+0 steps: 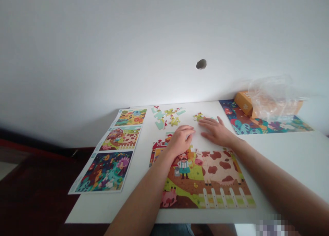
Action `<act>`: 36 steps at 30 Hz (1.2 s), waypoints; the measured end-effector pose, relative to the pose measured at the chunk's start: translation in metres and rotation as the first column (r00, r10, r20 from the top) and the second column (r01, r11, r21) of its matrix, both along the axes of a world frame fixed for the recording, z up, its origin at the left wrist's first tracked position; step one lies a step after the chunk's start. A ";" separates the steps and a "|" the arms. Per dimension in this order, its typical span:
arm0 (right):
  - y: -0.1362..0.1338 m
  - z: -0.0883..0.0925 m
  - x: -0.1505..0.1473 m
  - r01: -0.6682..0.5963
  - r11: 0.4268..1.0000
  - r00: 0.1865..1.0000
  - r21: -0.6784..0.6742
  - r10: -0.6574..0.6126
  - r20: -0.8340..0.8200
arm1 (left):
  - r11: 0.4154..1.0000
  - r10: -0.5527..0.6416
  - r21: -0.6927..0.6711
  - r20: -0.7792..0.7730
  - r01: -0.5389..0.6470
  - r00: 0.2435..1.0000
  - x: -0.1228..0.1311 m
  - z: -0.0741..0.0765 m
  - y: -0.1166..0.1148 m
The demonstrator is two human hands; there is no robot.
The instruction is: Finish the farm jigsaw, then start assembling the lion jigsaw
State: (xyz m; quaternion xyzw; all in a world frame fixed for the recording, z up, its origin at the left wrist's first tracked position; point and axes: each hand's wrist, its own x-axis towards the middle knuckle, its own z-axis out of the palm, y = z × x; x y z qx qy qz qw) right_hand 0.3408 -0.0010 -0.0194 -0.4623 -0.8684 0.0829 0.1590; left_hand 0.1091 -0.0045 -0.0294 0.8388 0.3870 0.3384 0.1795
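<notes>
A partly assembled farm jigsaw puzzle (216, 174) lies on the white table, showing a spotted cow, a farmer, a pig and a white fence. My left hand (181, 140) is over its upper left part, by the barn, with fingers curled together and the thumb beneath; whatever they hold is hidden. My right hand (215, 130) lies above the cow, palm down, fingers spread. Just beyond its fingertips is a green puzzle piece (198, 117), and a pale piece is partly covered by its fingers. Several loose puzzle pieces (174, 120) are scattered past my left hand.
A sheet of three reference pictures (120, 138) lies along the table's left side. At the back right, an orange box (243, 104) and a clear plastic bag (273, 98) rest on a dark colourful picture (257, 126). A white wall (154, 57) with a hole rises behind.
</notes>
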 end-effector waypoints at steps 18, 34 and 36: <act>-0.002 0.008 0.001 -0.175 0.984 0.981 0.032 0.177 -0.079 | 0.997 0.067 0.040 -0.146 -0.062 0.987 -0.004 -0.003 0.002; -0.006 0.011 -0.005 -0.226 0.974 0.964 0.030 0.228 -0.137 | 0.999 0.014 0.052 -0.131 -0.008 0.991 -0.005 -0.002 0.004; -0.006 0.010 -0.004 -0.222 0.975 0.965 0.031 0.224 -0.135 | 0.998 0.017 0.055 -0.111 -0.011 0.994 -0.005 -0.003 0.004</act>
